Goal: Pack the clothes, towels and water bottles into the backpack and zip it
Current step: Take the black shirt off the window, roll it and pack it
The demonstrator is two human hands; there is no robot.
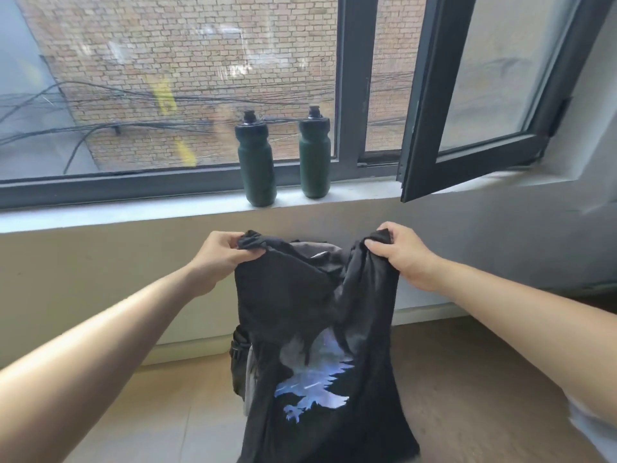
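I hold a black T-shirt (pixel 293 305) with a pale blue eagle print up in front of me. My left hand (pixel 220 255) pinches its upper left corner and my right hand (pixel 400 252) grips its upper right corner. The shirt hangs down to the bottom of the view. Behind it stands the backpack (pixel 319 253), grey and black, mostly hidden; only its top and a strip of its left side (pixel 239 362) show. Two dark green water bottles (pixel 256 158) (pixel 314 153) with black caps stand upright on the window sill.
The white sill (pixel 133 212) runs across the wall above the backpack. A dark window sash (pixel 474 95) swings inward at the right, over the sill. Light wooden floor (pixel 467 379) lies on both sides of the backpack. A pale object (pixel 594 426) shows at the lower right edge.
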